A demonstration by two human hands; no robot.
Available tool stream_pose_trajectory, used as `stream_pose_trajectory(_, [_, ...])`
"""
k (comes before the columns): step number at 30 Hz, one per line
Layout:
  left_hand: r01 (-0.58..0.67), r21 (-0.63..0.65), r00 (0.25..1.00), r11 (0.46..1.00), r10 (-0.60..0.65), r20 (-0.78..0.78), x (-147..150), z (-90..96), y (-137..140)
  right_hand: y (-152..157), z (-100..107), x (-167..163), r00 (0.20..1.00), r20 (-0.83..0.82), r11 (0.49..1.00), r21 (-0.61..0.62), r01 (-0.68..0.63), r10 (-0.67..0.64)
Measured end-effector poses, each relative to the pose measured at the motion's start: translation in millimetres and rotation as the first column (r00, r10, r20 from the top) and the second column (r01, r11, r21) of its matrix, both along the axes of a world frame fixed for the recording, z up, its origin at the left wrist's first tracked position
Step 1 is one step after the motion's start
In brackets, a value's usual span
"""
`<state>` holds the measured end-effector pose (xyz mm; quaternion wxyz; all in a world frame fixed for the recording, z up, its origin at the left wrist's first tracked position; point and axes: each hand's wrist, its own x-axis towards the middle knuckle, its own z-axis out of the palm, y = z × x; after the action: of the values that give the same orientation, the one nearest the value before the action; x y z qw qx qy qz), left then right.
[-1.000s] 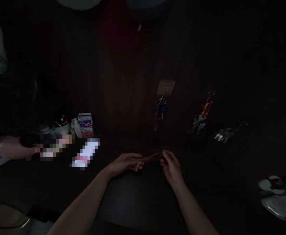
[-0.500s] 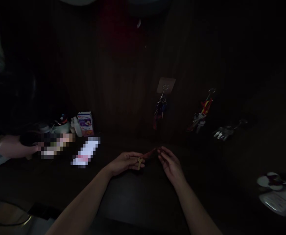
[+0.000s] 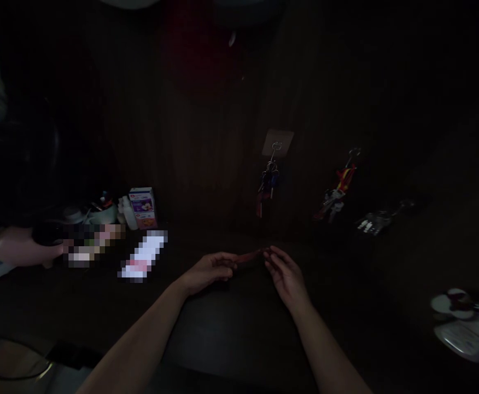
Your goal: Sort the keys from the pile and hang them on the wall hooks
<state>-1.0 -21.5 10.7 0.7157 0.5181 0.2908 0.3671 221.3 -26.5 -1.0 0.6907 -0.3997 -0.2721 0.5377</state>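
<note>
In the dim head view a thin reddish-brown strap [image 3: 248, 256] stretches between my two hands above the dark tabletop. My left hand [image 3: 209, 272] pinches its left end between thumb and fingers. At the other end, the fingertips of my right hand [image 3: 285, 273] are closed on it, palm partly showing. No brass key shows now; my left fingers may cover it. Straight ahead, a bunch of keys [image 3: 269, 183] hangs from a wall hook [image 3: 276, 146].
Further keys with a red and yellow tag [image 3: 345, 178] and a shiny bunch [image 3: 373, 223] hang to the right. A lit phone [image 3: 145, 255], a small box [image 3: 143, 208] and a pink object [image 3: 26, 246] lie left. A whitish item [image 3: 463, 336] sits far right.
The brass key that hung at my left fingers has gone out of sight. My left fingers have closed in, and the strap looks a little flatter. My right hand has barely moved.
</note>
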Motion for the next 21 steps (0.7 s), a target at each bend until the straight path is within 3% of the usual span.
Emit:
stream_pose_trajectory(4, [-0.016,0.042,0.998,0.999,0.019,-0.067,2.6,-3.5,0.0,-0.5,1.1,0.0,1.0,0.007,1.0,0.003,-0.01,0.01])
stream_pose_trajectory(9, [-0.02,-0.12,1.0,0.993,0.023,0.019,5.1,-10.7,3.6,0.1,0.6,0.2,1.0,0.012,1.0,0.02,-0.012,0.011])
stream_pose_trajectory(16, [0.095,-0.237,0.99,0.967,-0.065,0.128,1.7,-2.8,3.6,-1.6,4.6,-2.5,0.999,0.029,0.999,0.015,-0.028,0.028])
stream_pose_trajectory(21, [0.169,-0.237,0.965,0.957,-0.113,0.235,-1.0,-3.2,3.0,-3.6,7.9,-3.8,0.999,0.018,0.999,0.016,-0.042,0.042])
